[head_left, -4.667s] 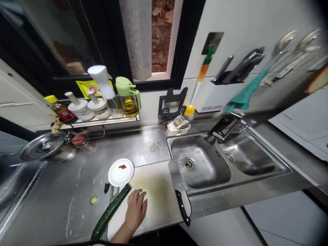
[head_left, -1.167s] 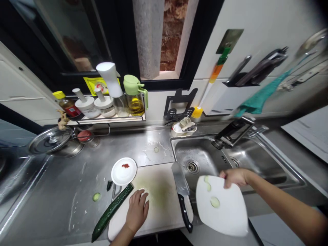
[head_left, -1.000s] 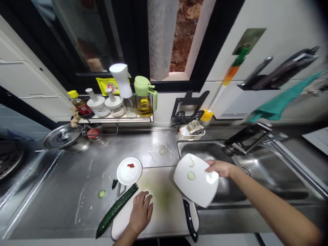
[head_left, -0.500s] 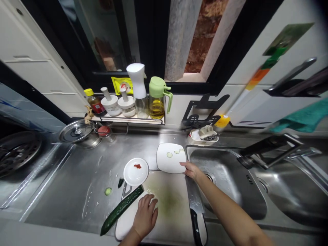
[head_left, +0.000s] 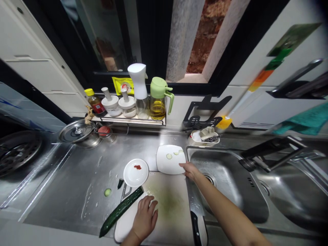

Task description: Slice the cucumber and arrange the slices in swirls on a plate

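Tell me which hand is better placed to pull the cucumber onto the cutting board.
Left, probably. The left hand lies flat on the cutting board, right beside the cucumber, whose upper end is close to its fingers. The right hand is across the board at the square plate's corner, farther away.

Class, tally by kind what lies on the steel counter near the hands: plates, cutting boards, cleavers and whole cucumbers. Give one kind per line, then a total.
Plates: 2, the round plate and the square plate
Cutting board: 1
Cleaver: 1
Whole cucumber: 1
Total: 5
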`<action>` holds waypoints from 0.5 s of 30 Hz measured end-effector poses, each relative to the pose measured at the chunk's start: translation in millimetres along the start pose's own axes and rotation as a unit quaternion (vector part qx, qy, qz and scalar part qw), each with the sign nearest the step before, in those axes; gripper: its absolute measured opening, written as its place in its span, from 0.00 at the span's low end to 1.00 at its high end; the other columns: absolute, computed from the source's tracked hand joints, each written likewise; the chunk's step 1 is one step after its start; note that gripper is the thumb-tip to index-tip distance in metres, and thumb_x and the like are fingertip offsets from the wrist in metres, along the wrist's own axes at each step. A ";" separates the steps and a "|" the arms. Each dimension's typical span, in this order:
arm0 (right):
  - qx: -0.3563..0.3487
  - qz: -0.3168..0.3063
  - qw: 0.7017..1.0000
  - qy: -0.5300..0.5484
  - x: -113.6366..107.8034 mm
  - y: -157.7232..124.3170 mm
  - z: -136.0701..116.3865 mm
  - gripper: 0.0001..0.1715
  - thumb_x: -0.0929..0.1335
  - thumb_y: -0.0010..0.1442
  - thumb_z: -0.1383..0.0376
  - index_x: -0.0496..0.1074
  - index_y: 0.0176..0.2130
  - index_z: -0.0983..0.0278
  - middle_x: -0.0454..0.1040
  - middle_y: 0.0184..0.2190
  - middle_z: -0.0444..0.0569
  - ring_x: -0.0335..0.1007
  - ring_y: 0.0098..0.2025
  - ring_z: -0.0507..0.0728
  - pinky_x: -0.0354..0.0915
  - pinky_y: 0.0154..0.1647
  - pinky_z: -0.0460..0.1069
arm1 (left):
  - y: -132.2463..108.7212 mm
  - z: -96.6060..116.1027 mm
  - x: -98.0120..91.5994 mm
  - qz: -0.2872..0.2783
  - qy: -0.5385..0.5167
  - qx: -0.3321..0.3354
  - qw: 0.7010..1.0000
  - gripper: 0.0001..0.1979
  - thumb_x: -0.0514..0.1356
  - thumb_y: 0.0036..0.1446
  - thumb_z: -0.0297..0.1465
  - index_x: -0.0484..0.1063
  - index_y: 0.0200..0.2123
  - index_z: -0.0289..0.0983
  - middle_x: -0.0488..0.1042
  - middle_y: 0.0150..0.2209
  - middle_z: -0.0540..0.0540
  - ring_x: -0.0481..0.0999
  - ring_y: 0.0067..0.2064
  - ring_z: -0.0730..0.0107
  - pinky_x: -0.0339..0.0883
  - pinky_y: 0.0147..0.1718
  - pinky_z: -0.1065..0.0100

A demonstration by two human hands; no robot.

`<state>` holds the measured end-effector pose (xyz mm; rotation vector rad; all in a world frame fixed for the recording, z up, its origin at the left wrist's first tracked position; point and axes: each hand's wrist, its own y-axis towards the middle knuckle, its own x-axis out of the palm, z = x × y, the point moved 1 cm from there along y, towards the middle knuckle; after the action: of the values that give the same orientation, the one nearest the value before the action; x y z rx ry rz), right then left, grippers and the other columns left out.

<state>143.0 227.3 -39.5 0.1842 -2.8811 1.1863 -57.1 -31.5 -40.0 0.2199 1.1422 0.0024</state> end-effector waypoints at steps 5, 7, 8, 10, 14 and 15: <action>-0.028 0.100 0.976 -0.189 -2.6 -1.5 -5.6 0.11 0.72 0.45 0.69 0.71 0.32 0.65 0.76 0.24 0.50 0.74 0.32 0.59 0.68 0.28 0.47 | -0.4 0.2 0.5 0.009 -0.001 0.002 1.000 0.15 0.53 0.58 0.30 0.68 0.49 0.41 0.70 0.48 0.41 0.67 0.52 0.59 0.63 0.50 0.55; -0.029 0.128 0.953 -0.273 -5.3 -1.8 -11.5 0.11 0.73 0.44 0.67 0.72 0.31 0.66 0.77 0.26 0.53 0.75 0.38 0.62 0.67 0.32 0.48 | -0.3 0.7 0.3 0.011 0.000 0.005 1.000 0.16 0.53 0.58 0.30 0.68 0.49 0.41 0.70 0.48 0.41 0.67 0.52 0.59 0.63 0.50 0.55; -0.029 0.138 0.939 -0.312 -6.2 -1.7 -14.6 0.12 0.73 0.43 0.66 0.72 0.31 0.66 0.77 0.28 0.54 0.74 0.41 0.63 0.67 0.35 0.48 | -0.2 0.9 0.2 0.011 -0.001 0.005 1.000 0.15 0.53 0.58 0.29 0.68 0.49 0.41 0.70 0.48 0.41 0.67 0.52 0.59 0.63 0.50 0.55; -0.026 0.152 0.912 -0.380 -6.5 -1.7 -20.2 0.16 0.74 0.42 0.64 0.73 0.33 0.67 0.77 0.34 0.58 0.72 0.46 0.66 0.66 0.40 0.50 | -0.1 1.2 0.1 0.014 -0.003 0.002 1.000 0.15 0.53 0.58 0.29 0.68 0.49 0.40 0.69 0.48 0.41 0.67 0.52 0.59 0.63 0.50 0.55; -0.022 0.171 0.868 -0.466 -1.9 -4.8 -26.7 0.31 0.74 0.42 0.61 0.70 0.45 0.73 0.74 0.43 0.66 0.68 0.51 0.69 0.64 0.46 0.54 | 0.3 1.2 -0.7 0.013 -0.005 0.001 1.000 0.15 0.53 0.58 0.29 0.68 0.49 0.40 0.69 0.48 0.41 0.67 0.52 0.59 0.63 0.50 0.54; -0.024 0.179 0.859 -0.479 0.1 -6.3 -27.7 0.37 0.74 0.42 0.59 0.67 0.49 0.74 0.72 0.45 0.67 0.68 0.51 0.69 0.63 0.47 0.55 | 0.5 1.3 -1.1 0.011 -0.004 0.001 1.000 0.15 0.53 0.58 0.29 0.68 0.49 0.40 0.69 0.48 0.41 0.67 0.52 0.59 0.63 0.50 0.55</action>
<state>142.9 242.3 -15.3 0.3274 -3.9537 1.3462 -56.3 -31.4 -38.4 0.2343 1.1318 0.0197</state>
